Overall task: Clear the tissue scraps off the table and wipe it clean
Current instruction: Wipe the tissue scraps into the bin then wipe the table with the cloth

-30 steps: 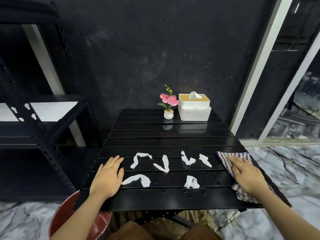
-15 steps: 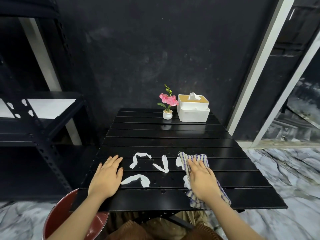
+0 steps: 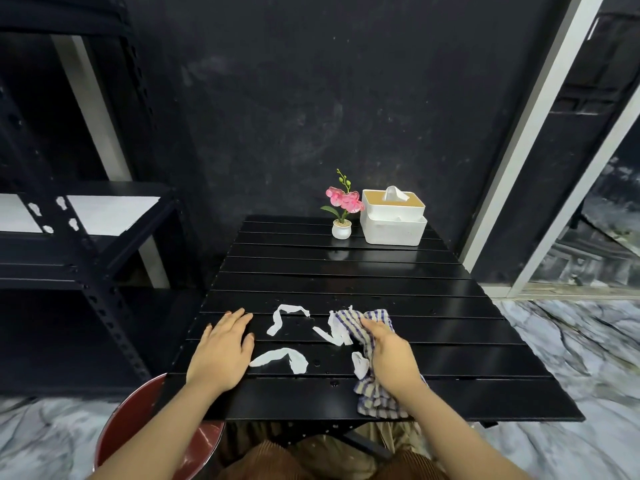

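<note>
White tissue scraps lie on the near half of the black slatted table (image 3: 346,271): one curled strip (image 3: 285,315), one arched strip (image 3: 282,358) and one strip (image 3: 334,332) bunched against the cloth. A small scrap (image 3: 359,364) pokes out by my right hand. My right hand (image 3: 389,358) presses flat on a striped purple and cream cloth (image 3: 377,396), which covers other scraps. My left hand (image 3: 223,351) rests flat on the table at its left edge, fingers apart, holding nothing.
A white tissue box (image 3: 393,218) and a small pot with a pink flower (image 3: 341,211) stand at the table's far edge. A dark red round bin (image 3: 138,420) sits below the table's near left corner. Black metal shelving (image 3: 86,237) stands to the left.
My right hand has slid the cloth leftward across the table, from its right edge to the middle, sweeping scraps along. My left hand has stayed in place.
</note>
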Available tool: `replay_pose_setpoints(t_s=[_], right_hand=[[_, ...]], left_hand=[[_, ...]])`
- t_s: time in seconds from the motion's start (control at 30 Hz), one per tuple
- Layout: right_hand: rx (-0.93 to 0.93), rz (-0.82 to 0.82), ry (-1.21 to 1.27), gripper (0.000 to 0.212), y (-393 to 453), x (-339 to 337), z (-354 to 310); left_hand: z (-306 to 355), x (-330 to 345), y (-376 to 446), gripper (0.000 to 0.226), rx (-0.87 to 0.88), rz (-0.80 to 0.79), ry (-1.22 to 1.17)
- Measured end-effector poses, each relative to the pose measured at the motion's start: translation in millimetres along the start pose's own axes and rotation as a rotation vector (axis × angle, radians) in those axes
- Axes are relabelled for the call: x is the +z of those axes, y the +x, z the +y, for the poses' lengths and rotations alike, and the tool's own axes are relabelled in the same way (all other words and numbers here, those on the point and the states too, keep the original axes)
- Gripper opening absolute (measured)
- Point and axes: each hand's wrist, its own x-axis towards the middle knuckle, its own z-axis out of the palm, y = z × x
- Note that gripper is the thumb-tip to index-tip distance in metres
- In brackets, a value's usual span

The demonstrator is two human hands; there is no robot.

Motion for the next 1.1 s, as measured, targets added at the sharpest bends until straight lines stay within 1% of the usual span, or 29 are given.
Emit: replay_pose_setpoints(t_s=[0.1,0.23,0.3,0.4,0.47,0.53,0.6,0.7,0.83,1.1], right_hand=[[0.121,0.12,0.203,0.047,9.6,-14.1,10.8],[0.287,0.289,0.328,0.049,28.3,-41.7,46.5],[0.354,0.349,0.299,0.049,35.6,-61.8,62.2],[0.397,0.434,0.203,0.049,45.1,-87.9,80.8],[0.428,0.46,0.141,0.048,52.3,-96.8,93.7],[0.446,0.412,0.063,0.048,59.6,-98.8,103.6],[0.452,0.324,-0.043,0.047,67.0,-93.6,107.4],[0.344,0.216,-0.294,0.044,78.0,-78.7,105.2],[0.253,0.104,-0.326,0.046,86.2,-62.1,83.9],[-0.04,-0.001,-0.309,0.047,90.9,-8.8,19.6]], left_hand=[[-0.4,-3.3,7.3,0.048,-0.008,-0.043,-0.022],[-1.7,-12.4,26.6,0.05,-0.011,-0.083,-0.055],[-2.3,-15.7,39.1,0.051,-0.017,-0.074,-0.048],[-3.3,-16.9,56.6,0.051,-0.02,-0.072,-0.021],[-4.6,-14.9,65.6,0.051,-0.011,-0.078,0.009],[-5.6,-10.7,71.2,0.051,-0.005,-0.085,0.031],[-6.5,-4.6,74.1,0.052,-0.001,-0.084,0.048],[-8.3,2.7,75.9,0.053,-0.001,-0.051,0.051],[-11.2,6.8,77.2,0.053,0.005,-0.025,0.066],[-11.1,7.7,76.8,0.054,0.008,-0.028,0.094]])
